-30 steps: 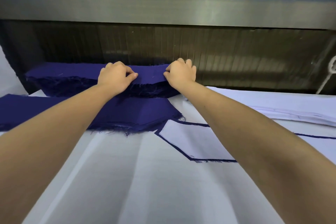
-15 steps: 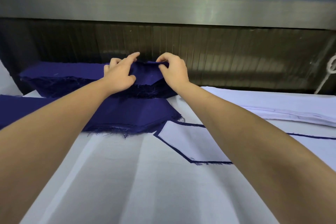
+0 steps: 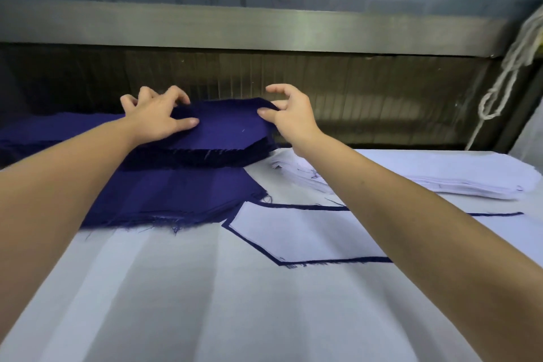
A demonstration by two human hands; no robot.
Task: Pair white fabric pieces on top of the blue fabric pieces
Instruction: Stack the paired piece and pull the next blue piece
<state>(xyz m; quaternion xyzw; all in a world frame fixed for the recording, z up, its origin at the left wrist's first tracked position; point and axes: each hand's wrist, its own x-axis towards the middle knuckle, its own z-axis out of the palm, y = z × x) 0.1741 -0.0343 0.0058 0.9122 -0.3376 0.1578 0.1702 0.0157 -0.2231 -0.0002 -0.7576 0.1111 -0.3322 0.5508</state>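
A thick stack of blue fabric pieces [image 3: 217, 153] lies at the back of the table. Its top blue piece [image 3: 226, 123] is lifted and bowed between my hands. My left hand [image 3: 155, 117] grips its left edge, thumb on top and fingers curled behind. My right hand [image 3: 289, 116] pinches its right edge between thumb and forefinger. Nearer lies a flat blue piece [image 3: 176, 197]. To its right a white piece [image 3: 296, 232] sits on a blue piece, whose edge shows as a dark border. A stack of white pieces [image 3: 440, 176] lies at the right.
The table is covered with a white cloth [image 3: 235, 303]. A dark slatted panel [image 3: 352, 88] and a metal rail [image 3: 264, 26] close off the back. A white cord [image 3: 505, 76] hangs at the far right.
My hands have moved apart along the top blue piece, spreading it out and raising it off the stack. The view has shifted slightly, showing more of the white stack.
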